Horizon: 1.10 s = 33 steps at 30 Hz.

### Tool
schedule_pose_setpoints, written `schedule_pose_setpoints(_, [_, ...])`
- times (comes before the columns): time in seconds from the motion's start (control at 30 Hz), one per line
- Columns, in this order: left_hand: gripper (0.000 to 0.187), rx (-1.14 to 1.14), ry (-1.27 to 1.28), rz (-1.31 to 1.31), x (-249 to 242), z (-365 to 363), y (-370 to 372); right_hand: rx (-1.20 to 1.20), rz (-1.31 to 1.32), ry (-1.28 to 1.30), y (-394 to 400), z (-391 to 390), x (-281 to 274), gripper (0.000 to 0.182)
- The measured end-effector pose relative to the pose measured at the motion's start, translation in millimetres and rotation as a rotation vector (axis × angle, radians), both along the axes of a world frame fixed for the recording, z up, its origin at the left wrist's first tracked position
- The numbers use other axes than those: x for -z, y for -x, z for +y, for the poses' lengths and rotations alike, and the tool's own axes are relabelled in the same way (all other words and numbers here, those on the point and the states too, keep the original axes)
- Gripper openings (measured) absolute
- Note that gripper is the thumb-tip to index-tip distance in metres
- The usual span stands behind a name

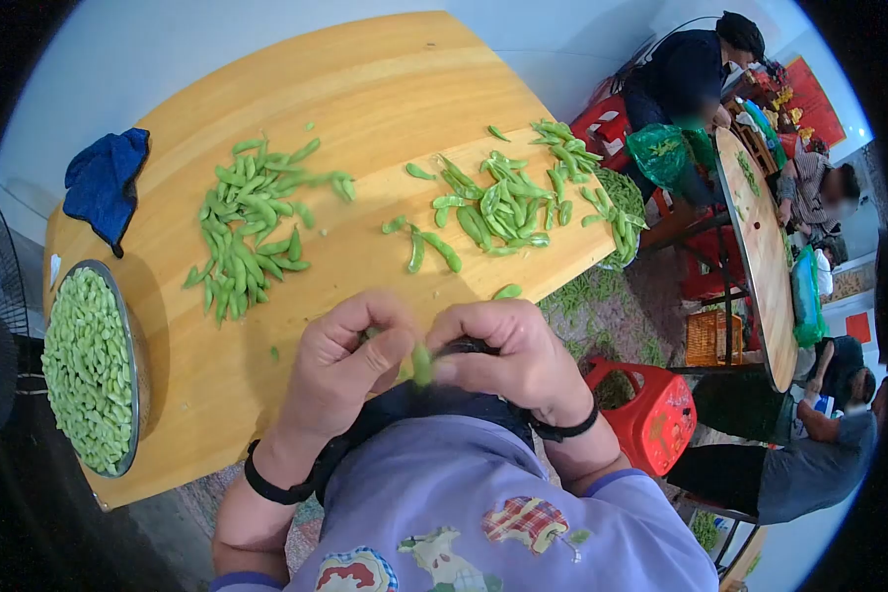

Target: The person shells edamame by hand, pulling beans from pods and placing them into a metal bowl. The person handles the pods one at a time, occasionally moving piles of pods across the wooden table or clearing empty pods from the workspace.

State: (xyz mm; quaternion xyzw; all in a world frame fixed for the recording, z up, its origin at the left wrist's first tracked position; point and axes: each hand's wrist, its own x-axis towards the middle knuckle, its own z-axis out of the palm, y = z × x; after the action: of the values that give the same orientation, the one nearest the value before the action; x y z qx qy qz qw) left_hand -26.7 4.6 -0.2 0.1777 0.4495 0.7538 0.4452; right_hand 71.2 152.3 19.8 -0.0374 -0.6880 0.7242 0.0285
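Note:
Just over the table's near edge, my left hand (pixel 357 347) and my right hand (pixel 498 355) face each other, fingers bent. A green pod (pixel 422 365) is pinched in the fingertips of my right hand and reaches toward my left hand. Something green and blurred shows between my left thumb and fingers; I cannot make it out. Beyond my left hand lies a pile of pods (pixel 247 232) on the wooden table (pixel 345 89). A second, looser pile (pixel 498 202) lies beyond my right hand. Shelled beans fill a metal bowl (pixel 89 370) at the far left.
A blue cloth (pixel 107 187) lies at the table's left edge. More pods (pixel 622 217) fill a container off the right corner. A red stool (pixel 649 416) stands to my right. Several people sit around another table (pixel 760 257), with green bags and an orange basket (pixel 712 338) nearby.

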Motion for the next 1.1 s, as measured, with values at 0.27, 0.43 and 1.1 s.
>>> schedule_pose_setpoints(0.27, [0.012,0.003,0.145,0.283,2,-1,1,0.114,0.005,-0.432,-4,-4,-17,0.013])
schedule_pose_setpoints(0.43, [0.011,0.092,0.207,0.006,-7,-2,2,0.226,-0.141,-0.084,-2,-7,-10,0.01])
schedule_pose_setpoints(1.1, [0.009,-0.182,0.355,0.518,-12,3,-9,0.053,0.043,-0.482,4,15,-6,0.025])
